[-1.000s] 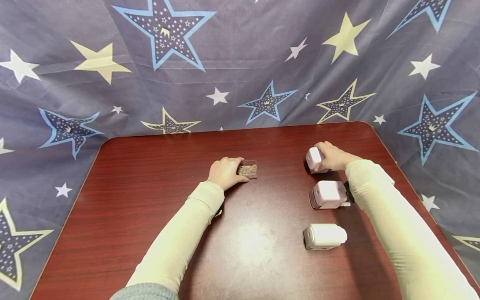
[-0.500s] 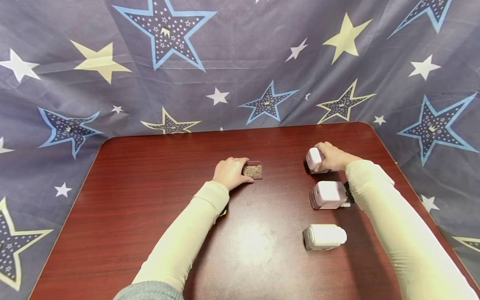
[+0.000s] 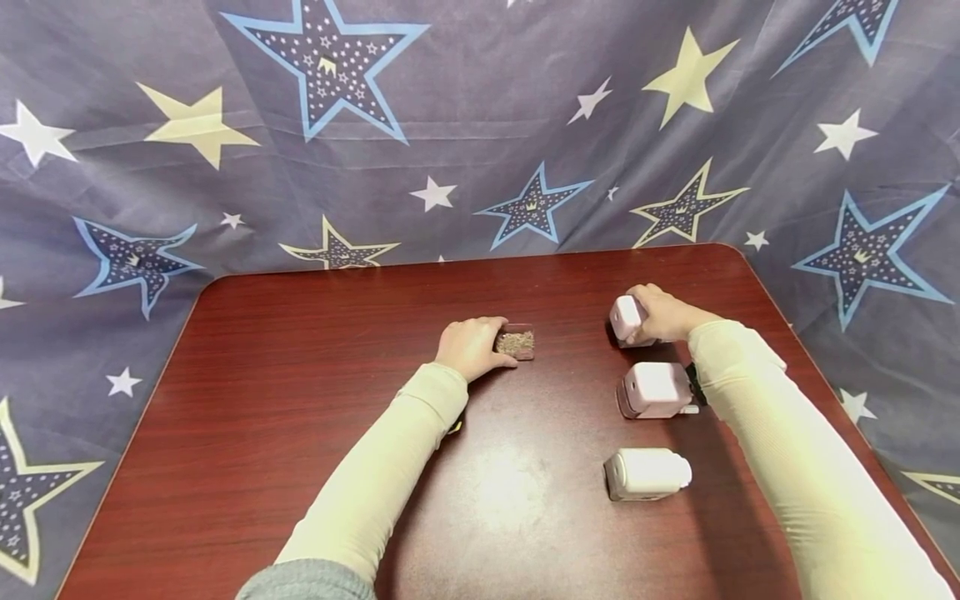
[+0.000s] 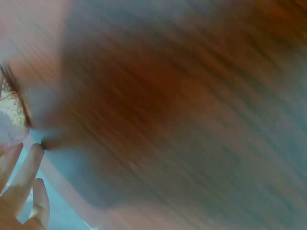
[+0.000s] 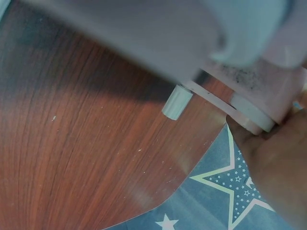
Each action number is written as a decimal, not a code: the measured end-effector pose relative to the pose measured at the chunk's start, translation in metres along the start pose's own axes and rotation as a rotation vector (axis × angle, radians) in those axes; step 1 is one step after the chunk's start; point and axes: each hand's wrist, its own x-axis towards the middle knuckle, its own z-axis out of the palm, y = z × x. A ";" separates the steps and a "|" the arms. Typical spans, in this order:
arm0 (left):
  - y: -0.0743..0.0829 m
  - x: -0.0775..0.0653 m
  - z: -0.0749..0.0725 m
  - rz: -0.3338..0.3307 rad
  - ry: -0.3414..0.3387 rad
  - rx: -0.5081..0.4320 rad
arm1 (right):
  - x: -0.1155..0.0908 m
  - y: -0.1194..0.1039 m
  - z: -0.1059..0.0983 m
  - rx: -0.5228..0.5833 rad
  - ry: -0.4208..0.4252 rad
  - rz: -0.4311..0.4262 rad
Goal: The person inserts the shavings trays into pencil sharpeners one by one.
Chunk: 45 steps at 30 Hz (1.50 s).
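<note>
My left hand [image 3: 471, 348] rests low at mid-table, thumb and fingers on either side of a small clear box [image 3: 517, 343] of tan, flaky bits. In the left wrist view, the box [image 4: 13, 112] shows only at the left edge, by several fingertips [image 4: 36, 149]. At the back right, my right hand [image 3: 662, 315] grips a pale pink, rounded block-shaped device [image 3: 624, 319] from above. In the right wrist view, part of that device [image 5: 278, 91] appears blurred beside my hand [image 5: 283, 158]. A ribbed white peg [image 5: 177, 102] juts out nearby; its owner is unclear.
A second pink device [image 3: 660, 387] lies just in front of the right hand, under the forearm's left side. Nearer still is a white bottle-shaped thing [image 3: 649, 473] on its side. A star-patterned cloth [image 3: 435, 117] hangs behind the brown table [image 3: 300, 392].
My left hand has slid steadily to the right, carrying the clear box along the tabletop. The right hand and the device it grips have stayed in place.
</note>
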 end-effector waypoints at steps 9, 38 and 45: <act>0.009 0.004 0.004 0.014 0.014 -0.011 | 0.001 0.002 0.001 0.002 0.002 0.005; 0.043 0.022 0.020 0.032 0.041 -0.014 | 0.001 0.001 0.001 0.024 -0.009 0.006; 0.052 0.024 0.021 0.039 0.042 -0.007 | 0.002 0.004 0.003 0.024 0.001 -0.002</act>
